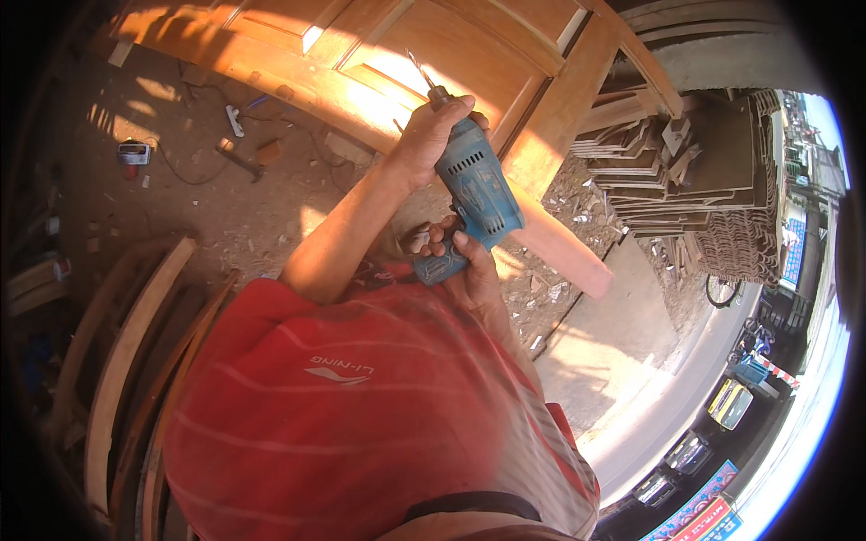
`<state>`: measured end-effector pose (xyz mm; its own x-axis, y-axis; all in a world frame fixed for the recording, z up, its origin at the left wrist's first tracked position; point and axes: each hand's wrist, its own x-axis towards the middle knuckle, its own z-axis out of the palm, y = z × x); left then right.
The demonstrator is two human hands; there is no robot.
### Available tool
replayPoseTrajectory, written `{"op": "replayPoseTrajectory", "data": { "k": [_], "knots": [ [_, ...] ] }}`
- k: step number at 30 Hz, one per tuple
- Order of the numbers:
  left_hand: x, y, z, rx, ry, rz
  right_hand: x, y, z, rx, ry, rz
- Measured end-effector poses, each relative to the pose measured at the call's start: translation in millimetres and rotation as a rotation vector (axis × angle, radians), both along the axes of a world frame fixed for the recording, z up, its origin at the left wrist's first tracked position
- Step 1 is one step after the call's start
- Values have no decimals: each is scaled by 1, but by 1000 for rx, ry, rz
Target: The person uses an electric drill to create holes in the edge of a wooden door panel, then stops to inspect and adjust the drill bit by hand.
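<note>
Red shirt (361,442) w/ white txt (342,366); L hand (429,139), R hand (478,266) grip drill (478,187).

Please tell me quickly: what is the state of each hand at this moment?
Left hand: closed around the front part of the blue drill.
Right hand: closed around the rear handle of the same drill.

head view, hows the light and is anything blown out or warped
Head view: hard sunlight washes out patches of the wooden door; head view: shadows mottle the dirt ground; head view: the road curves along the fisheye rim, with black corners; head view: the blue drill looks reasonably sharp.
</note>
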<state>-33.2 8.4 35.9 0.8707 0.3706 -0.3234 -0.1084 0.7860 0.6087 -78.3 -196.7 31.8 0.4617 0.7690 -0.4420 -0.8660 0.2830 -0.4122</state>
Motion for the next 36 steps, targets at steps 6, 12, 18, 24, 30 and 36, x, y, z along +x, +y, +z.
{"op": "replayPoseTrajectory", "data": {
  "k": [6, 12, 18, 24, 30, 36],
  "knots": [
    [0, -2, 0, 22, -6, -5, -4, -1, -3, -21, 0, -19],
    [-1, -3, 1, 21, -1, 2, -4, -1, -2, -25, 0, -16],
    [-1, -3, 0, 19, -7, -10, -4, 0, 0, -18, -9, -6],
    [1, -2, -4, 17, -19, -27, -2, 0, -1, 4, -1, -13],
    [2, -3, -2, 31, 17, 11, -1, 1, -4, -34, -13, 2],
    [4, -2, -3, 45, 31, -3, 1, 1, -6, -27, -31, 16]
  ]
}}
